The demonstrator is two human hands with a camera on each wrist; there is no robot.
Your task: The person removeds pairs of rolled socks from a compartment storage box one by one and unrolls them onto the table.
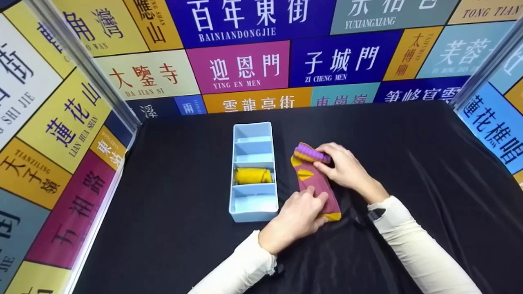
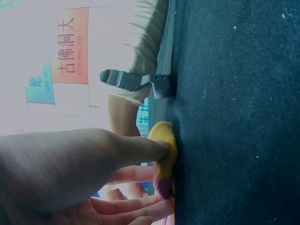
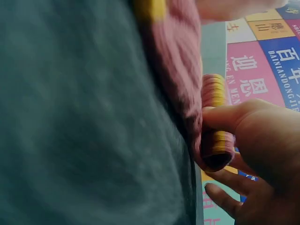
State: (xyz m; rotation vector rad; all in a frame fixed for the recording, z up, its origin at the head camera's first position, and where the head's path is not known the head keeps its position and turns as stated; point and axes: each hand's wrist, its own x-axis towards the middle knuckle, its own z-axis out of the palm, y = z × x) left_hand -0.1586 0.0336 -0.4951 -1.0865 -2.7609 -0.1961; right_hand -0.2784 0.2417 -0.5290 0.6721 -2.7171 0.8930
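Note:
A mauve sock with yellow heel and toe lies lengthwise on the black cloth, between and under my hands. Its far end is rolled up, with the purple-and-yellow striped cuff outermost. My right hand pinches this roll, thumb on the near side and fingers beyond; the right wrist view shows the roll's hollow end. Near the toe, my left hand presses the sock with extended fingers. In the left wrist view its thumb touches the yellow toe. Whether one sock or two lie stacked, I cannot tell.
Left of the sock stands a light blue box divided into several compartments in a row. A yellow rolled bundle sits in the second compartment from the front. Printed panels wall the black-covered table at back and sides.

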